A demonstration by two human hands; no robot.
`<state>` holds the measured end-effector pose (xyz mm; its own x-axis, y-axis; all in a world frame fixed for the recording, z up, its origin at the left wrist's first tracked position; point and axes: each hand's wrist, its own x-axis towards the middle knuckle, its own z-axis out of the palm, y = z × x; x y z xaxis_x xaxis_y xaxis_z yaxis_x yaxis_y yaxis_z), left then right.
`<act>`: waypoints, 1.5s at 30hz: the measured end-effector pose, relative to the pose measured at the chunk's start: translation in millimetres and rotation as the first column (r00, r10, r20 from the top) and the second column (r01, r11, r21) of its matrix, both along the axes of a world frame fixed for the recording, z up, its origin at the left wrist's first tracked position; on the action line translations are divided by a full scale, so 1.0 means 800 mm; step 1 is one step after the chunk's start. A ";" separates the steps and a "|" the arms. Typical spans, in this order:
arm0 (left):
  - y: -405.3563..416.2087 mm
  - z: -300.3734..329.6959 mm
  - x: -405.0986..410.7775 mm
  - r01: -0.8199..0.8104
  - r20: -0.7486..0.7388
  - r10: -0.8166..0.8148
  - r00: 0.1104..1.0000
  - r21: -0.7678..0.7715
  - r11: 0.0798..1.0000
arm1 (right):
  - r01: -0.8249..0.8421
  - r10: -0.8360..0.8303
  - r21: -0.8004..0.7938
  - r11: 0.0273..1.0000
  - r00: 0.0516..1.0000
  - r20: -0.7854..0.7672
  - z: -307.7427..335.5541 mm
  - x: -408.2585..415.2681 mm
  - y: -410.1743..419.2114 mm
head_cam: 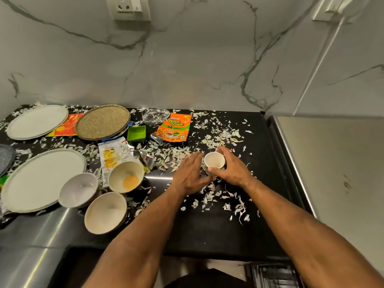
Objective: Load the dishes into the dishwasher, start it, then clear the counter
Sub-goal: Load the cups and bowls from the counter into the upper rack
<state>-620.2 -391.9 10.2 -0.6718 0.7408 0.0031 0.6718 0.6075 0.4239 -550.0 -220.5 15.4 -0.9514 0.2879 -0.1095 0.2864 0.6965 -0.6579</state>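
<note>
My two bare forearms reach forward from the bottom edge over the black surface (207, 231), which is littered with pale, papery peel scraps (209, 196). Between my hands stands a small white cup (214, 161), upright, round-rimmed and pale inside, holding nothing that I can see, set among the scraps right of the middle of the surface. My right hand (230, 169) curls round its right side, thumb across the near wall and fingers wrapped behind, so that hand grips the cup. My left hand (191, 173) lies flat and relaxed just left of the cup, fingers straight and pointing away from me, their tips beside the rim; I cannot tell whether they touch it. To the left, near me, sit three bowls close together: a cream bowl (106, 213) nearest, a white bowl (78, 190) beside it, and a third bowl (126, 177) with a yellow-orange residue at its bottom. Left of those rests a large white plate (41, 179), with a grey plate (6, 159) cut by the left edge. Farther on lie a torn silver and yellow wrapper (114, 152), a small green square container (136, 133) and an orange snack packet (174, 127). Toward the back are a speckled brown plate (102, 121) and another white plate (37, 121), with a red and orange wrapper (67, 127) between them. Behind rises the marble wall (187, 59) with a socket (131, 7) near the top.
</note>
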 end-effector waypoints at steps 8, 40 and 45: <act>0.026 -0.008 -0.013 0.018 0.093 -0.032 0.995 0.151 0.988 | 0.014 -0.013 0.011 1.000 0.997 -0.075 -0.009 -0.001 -0.007; 0.118 0.003 0.251 0.630 0.158 -0.678 0.718 0.266 0.730 | 0.786 -0.748 -0.048 0.616 0.565 -0.347 0.004 0.343 -0.048; 0.144 0.006 0.351 0.695 0.183 -0.728 0.661 0.214 0.686 | 0.853 -0.809 -0.064 0.517 0.463 -0.361 0.003 0.447 -0.042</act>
<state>-339.3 -276.9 14.8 0.0701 0.9968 0.0385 0.7473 -0.0781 0.6599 -192.3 -254.0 17.5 -0.2214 0.9493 0.2233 0.5698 0.3117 -0.7604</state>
